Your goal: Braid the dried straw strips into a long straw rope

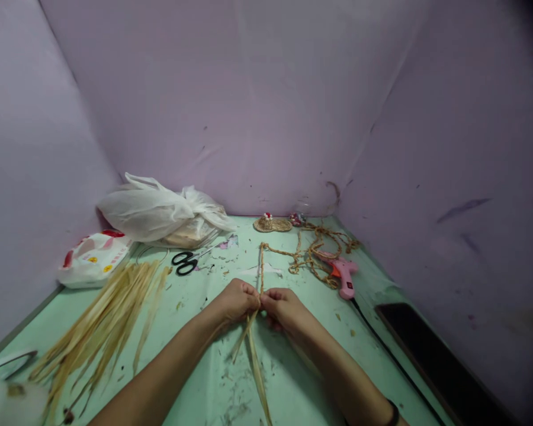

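My left hand [240, 299] and my right hand [279, 303] meet at the middle of the table, fingertips pinched together on the near end of a twisted straw cord [262, 269]. From that pinch the cord runs straight away from me, then bends right toward a loose tangle of the same cord [322, 248]. Below my fingers hang loose flat straw strands [256, 367], one long and one shorter, slanting left. To the left lies a bundle of dry straw strips [111, 313]. The exact grip between the fingertips is partly hidden.
Black-handled scissors [186, 262] lie left of the cord. A pink glue gun [346, 275] with a black cable sits right, beside a dark flat object [426, 349]. At the back are a white plastic bag [160, 210], a wipes pack [95, 260] and a woven straw piece [273, 224].
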### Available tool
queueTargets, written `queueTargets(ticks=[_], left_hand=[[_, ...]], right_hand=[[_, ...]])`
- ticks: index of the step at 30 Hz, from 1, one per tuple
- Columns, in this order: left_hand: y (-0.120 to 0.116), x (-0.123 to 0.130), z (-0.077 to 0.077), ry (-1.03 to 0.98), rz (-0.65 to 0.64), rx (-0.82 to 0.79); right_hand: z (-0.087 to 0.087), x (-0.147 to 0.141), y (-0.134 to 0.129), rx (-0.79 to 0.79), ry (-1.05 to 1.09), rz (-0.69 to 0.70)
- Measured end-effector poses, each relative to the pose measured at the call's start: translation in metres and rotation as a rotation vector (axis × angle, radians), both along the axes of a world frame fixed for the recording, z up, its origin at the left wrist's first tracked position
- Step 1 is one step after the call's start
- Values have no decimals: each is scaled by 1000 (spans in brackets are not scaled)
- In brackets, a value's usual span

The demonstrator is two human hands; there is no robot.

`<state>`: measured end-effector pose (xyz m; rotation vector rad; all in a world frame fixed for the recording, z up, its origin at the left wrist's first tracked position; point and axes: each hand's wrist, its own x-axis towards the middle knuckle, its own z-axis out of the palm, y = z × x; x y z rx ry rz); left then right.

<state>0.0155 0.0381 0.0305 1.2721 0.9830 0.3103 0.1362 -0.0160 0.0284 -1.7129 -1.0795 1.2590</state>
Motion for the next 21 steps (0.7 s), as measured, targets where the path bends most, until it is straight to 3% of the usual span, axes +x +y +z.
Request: queueTargets(ticks=[5, 11, 16, 21], left_hand=[[4, -1, -7, 34, -60, 75], [4, -3, 2, 122, -92, 140], [4, -3, 1, 145, -151, 253], [-2, -4, 14, 535, -233, 548]], right_hand=[[-12, -2, -1, 62, 86, -33], [-20, 4, -2, 197, 133, -74], [-18, 2, -1, 130, 111, -127], [-16, 0, -3, 63, 130, -126]])
